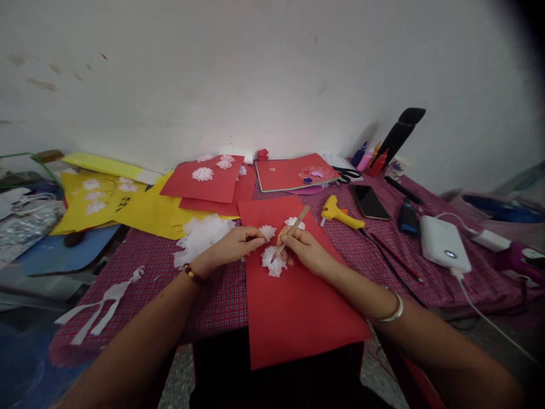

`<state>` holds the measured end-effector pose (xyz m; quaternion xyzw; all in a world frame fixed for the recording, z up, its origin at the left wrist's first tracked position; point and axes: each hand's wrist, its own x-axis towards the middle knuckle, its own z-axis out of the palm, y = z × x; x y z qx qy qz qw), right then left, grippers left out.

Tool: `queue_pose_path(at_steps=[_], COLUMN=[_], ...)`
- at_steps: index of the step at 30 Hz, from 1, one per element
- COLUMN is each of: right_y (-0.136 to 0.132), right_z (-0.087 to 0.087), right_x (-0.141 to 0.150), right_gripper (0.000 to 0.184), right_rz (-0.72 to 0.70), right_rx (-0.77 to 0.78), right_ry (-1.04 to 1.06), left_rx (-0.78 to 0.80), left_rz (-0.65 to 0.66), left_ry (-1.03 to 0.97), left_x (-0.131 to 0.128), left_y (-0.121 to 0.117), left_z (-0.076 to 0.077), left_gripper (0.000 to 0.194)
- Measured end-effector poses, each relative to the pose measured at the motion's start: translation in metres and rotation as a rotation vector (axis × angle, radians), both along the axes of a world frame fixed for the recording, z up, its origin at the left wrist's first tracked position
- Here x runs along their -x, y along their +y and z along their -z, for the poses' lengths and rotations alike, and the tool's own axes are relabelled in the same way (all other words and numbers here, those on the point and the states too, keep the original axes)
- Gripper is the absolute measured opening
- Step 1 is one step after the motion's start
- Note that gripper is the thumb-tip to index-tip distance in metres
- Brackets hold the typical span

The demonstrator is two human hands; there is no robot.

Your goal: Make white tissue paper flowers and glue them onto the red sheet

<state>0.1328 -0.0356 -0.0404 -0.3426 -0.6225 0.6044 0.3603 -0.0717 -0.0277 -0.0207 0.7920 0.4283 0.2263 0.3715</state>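
Note:
My right hand (305, 250) is closed round a paintbrush (301, 218) with a light wooden handle, its tip slanting down over a crumpled white paper flower (272, 266). My left hand (244, 243) has its fingertips pinched together at the edge of a smaller white paper flower (267, 232); it seems to hold that flower. Another white flower (294, 222) lies just behind my right fingers. All three are over a red paper sheet (298, 307) that overhangs the table's front edge. Left of it, beside my left wrist, spreads a pile of white tissue pieces (204, 234).
A yellow glue gun (340, 215), a phone (369, 201) and a white power bank (445, 244) lie to the right. Behind are a paint palette (319, 174), black scissors (347, 173) and red cards with white flowers (200, 184). Yellow sheets (145, 210) and white strips (106, 304) lie left.

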Motion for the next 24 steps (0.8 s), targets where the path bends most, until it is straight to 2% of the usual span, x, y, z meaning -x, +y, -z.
queue_pose_path(at_steps=[4, 6, 9, 11, 13, 15, 18, 21, 24], right_y=[0.002, 0.004, 0.006, 0.006, 0.006, 0.006, 0.008, 0.01, 0.009], right_z=[-0.004, -0.007, -0.011, -0.013, -0.013, -0.014, -0.016, -0.019, -0.022], right_x=[-0.003, -0.006, -0.009, -0.01, -0.011, -0.012, -0.015, -0.018, -0.018], right_gripper=[0.023, 0.022, 0.021, 0.021, 0.019, 0.018, 0.018, 0.017, 0.016], right_rz=[0.037, 0.059, 0.081, 0.082, 0.069, 0.064, 0.106, 0.151, 0.144], right_rx=[-0.05, -0.077, -0.108, -0.119, -0.137, -0.162, -0.173, -0.159, -0.164], right_ry=[0.04, 0.063, 0.093, 0.092, 0.083, 0.082, 0.115, 0.143, 0.136], left_rx=[0.047, 0.151, 0.302, 0.321, 0.227, 0.032, -0.228, -0.304, -0.35], left_rz=[-0.035, 0.056, 0.297, 0.335, 0.222, 0.11, 0.096, 0.086, 0.08], left_ry=[-0.065, -0.043, 0.031, 0.037, 0.031, 0.075, 0.221, 0.324, 0.398], left_x=[0.014, 0.016, 0.01, 0.005, -0.001, -0.006, -0.011, -0.017, -0.028], left_y=[-0.004, -0.008, -0.015, -0.019, -0.023, -0.027, -0.031, -0.034, -0.035], left_z=[-0.006, -0.006, -0.007, -0.008, -0.009, -0.01, -0.011, -0.008, 0.002], left_gripper=[0.02, 0.025, 0.037, 0.037, 0.033, 0.036, 0.049, 0.058, 0.07])
